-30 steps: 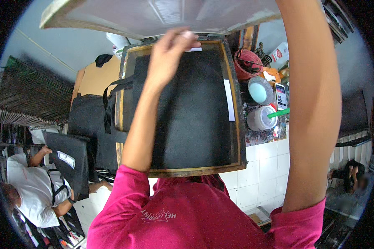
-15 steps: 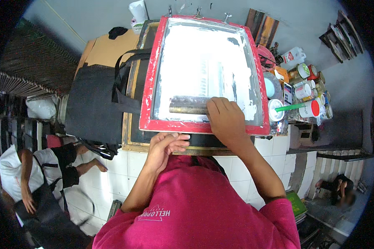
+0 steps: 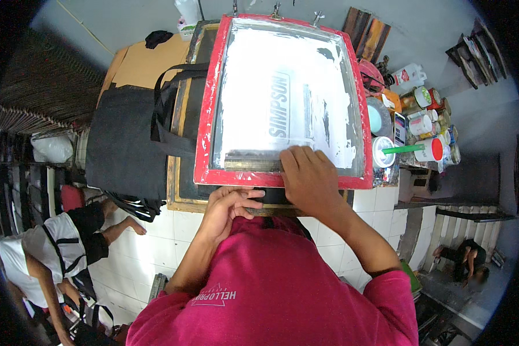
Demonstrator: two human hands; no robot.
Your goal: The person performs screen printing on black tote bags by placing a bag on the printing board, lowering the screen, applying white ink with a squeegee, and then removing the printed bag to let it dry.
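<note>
A red-framed printing screen (image 3: 242,177) lies in front of me, its mesh (image 3: 248,69) coated white with a letter design showing through. My right hand (image 3: 311,181) is closed over the right end of a squeegee (image 3: 251,161), which rests across the mesh close to the near rim. My left hand (image 3: 228,209) sits just below that rim, fingers parted and holding nothing; whether its fingertips touch the frame I cannot tell. Black fabric bags (image 3: 127,132) with long handles lie left of the screen, one handle reaching toward the frame. Beneath is a wood-edged board (image 3: 181,202).
Wing-nut clamps (image 3: 275,10) stand at the screen's far edge. To the right are a white tub with a green stick (image 3: 401,149), a phone (image 3: 399,128) and several ink jars (image 3: 435,115). A co-worker (image 3: 52,254) bends at the left; another person (image 3: 464,256) crouches far right.
My right hand has drawn the squeegee nearer to me, down to the near rim, uncovering more of the letter design. My left hand has barely moved. The left co-worker has bent lower.
</note>
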